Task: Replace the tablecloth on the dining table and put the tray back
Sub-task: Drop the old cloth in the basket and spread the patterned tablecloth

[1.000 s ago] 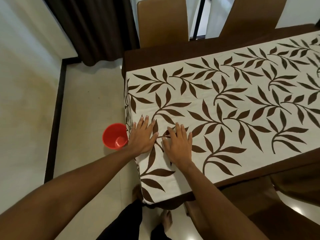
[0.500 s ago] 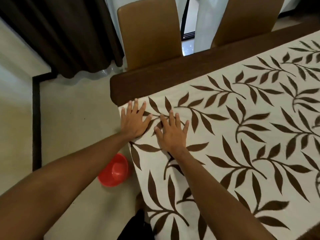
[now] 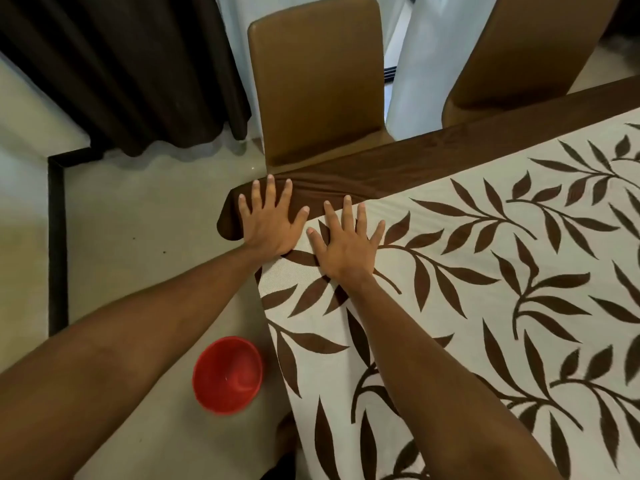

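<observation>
Both of your hands lay flat and palm-down at the far corner of the dining table's end, fingers straight and spread, gripping nothing.

Your left hand [image 3: 272, 220] pressed on the dark brown cloth [image 3: 381, 171] where it wrapped over the corner. The heel of the palm sat at the edge of the cream tablecloth printed with brown leafy sprigs [image 3: 485, 306]. Small wrinkles ran through the brown cloth just beside your fingers.

Your right hand [image 3: 346, 242] rested just beside the left, wholly on the leaf-print tablecloth, its fingertips close to that cloth's far edge. The two thumbs were near each other but apart.

The leaf-print tablecloth lay spread along the tabletop over the brown cloth, with a band of brown showing beyond its far edge. At the table's end it hung down over the side — your right forearm crossed above that part.

On the pale tiled floor [image 3: 138, 220], near the table's end and partly under your left forearm in this view, stood a round red plastic bowl [image 3: 227, 374], mouth up.

Two tan leather-look chairs were at the far side: one [image 3: 317, 81] straight beyond your left hand, the other [image 3: 526, 53] further right. Behind them hung a dark brown curtain [image 3: 121, 64] and a white sheer curtain [image 3: 419, 64].
</observation>
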A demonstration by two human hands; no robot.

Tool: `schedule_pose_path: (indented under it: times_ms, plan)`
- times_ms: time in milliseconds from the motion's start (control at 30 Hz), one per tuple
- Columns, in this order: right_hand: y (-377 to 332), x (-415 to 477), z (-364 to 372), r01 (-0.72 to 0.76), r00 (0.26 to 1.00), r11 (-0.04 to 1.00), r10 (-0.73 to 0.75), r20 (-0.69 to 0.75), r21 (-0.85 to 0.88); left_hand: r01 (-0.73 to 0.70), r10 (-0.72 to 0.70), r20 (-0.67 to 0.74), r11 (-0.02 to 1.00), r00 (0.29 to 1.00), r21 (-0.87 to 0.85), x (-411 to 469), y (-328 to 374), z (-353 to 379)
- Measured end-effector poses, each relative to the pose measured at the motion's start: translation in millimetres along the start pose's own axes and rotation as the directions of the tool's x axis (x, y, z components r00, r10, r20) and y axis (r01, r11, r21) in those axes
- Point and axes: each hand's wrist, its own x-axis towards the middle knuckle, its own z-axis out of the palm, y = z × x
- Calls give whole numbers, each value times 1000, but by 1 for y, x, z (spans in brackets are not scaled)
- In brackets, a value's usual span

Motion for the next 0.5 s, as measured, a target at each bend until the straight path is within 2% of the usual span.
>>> schedule_pose_path:
  times_ms: [133,367,433,500]
  plan:
    - [-2,13,-5,-8,1000,1000,7,-3,-15,-24,23,25,999,999,38,25,-6,-8]
    - [-4,44,-16,-17,991,1000,18,136,-10,-41,37,79,998,996,42,49,-8,-17]
    - [-1,40,-21,-5,989,1000,2,149,19,-79,78,26,997,997,14,39,-6,-17]
    - [-1,28,-27,10,995,995,-20,101,100,-160,158,-48,987,986,-33,17,-4,-15]
